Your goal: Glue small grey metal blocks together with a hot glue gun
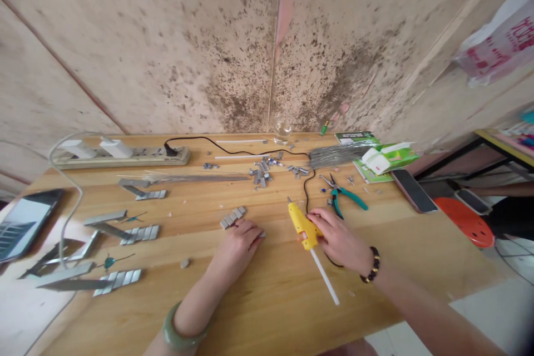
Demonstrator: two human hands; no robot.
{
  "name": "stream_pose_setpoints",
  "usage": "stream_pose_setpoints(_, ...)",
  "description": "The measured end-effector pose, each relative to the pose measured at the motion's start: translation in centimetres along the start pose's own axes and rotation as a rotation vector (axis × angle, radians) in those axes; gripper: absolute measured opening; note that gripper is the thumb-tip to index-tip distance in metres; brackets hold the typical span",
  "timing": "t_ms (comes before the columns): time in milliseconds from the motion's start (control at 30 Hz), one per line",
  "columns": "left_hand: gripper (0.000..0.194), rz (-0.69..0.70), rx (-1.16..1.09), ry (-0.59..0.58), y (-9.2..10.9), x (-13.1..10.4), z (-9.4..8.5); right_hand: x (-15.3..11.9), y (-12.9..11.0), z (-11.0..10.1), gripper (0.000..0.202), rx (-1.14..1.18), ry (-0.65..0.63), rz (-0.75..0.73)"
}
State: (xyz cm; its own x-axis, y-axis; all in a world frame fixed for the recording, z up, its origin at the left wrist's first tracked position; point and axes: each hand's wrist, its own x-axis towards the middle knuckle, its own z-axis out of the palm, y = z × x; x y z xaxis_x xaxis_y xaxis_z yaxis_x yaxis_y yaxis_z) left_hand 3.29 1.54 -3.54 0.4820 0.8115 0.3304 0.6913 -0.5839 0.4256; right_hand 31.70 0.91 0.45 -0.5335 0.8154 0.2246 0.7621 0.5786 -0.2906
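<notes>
My right hand [336,236] is closed on the yellow hot glue gun [297,219], which lies close to the tabletop with its nozzle pointing away from me. A white glue stick [325,277] sticks out of its back end. With fingers curled down at the table, my left hand [240,242] holds a small grey block [262,234], mostly hidden by the fingers. Just beyond those fingers lies a joined row of grey blocks [232,217]. A round grey piece [184,262] rests to the left of my left forearm.
Teal-handled pliers [350,197], loose grey pieces [262,171] and a wire bundle [337,154] lie farther back. Grey strip assemblies [139,233] stand at left, near a tablet [29,222]. A power strip [154,157], glass [282,130], phone [414,191] and tissue pack [390,158] surround them.
</notes>
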Motion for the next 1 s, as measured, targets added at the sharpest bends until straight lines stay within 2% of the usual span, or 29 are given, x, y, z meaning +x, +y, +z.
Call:
stream_pose_setpoints(200, 0.018, -0.06, -0.001, -0.06, 0.1, -0.1, -0.8, 2.8, -1.0, 1.3, 0.031, 0.252, 0.08, 0.045)
stream_pose_setpoints(333, 0.022, -0.083, 0.001, -0.078, 0.1, 0.0, -0.9, 2.9, -0.9, 2.8, 0.019, 0.364, 0.077, 0.069)
stream_pose_setpoints(433, 0.021, -0.094, -0.044, -0.011, -0.1, 0.1, -0.7, 2.3, -0.9, 3.2, 0.015, 0.394, 0.07, 0.054)
stream_pose_setpoints(533, 0.018, -0.128, -0.135, 0.077, -0.3, 0.2, -0.7, 1.9, -1.1, 2.7, 0.015, 0.454, 0.079, 0.094)
stream_pose_setpoints(700, 0.012, -0.165, -0.291, 0.127, -0.2, 0.5, -1.1, 1.7, -1.6, 1.7, 0.012, 0.603, 0.121, 0.092)
stream_pose_setpoints(767, 0.01, -0.169, -0.333, 0.148, -0.1, 0.6, -1.3, 1.5, -1.7, 1.4, 0.008, 0.646, 0.09, 0.1)
stream_pose_setpoints(1000, 0.009, -0.193, -0.411, 0.213, 0.0, 0.6, -1.5, 0.5, -1.6, 1.8, 0.02, 0.737, 0.004, 0.223)
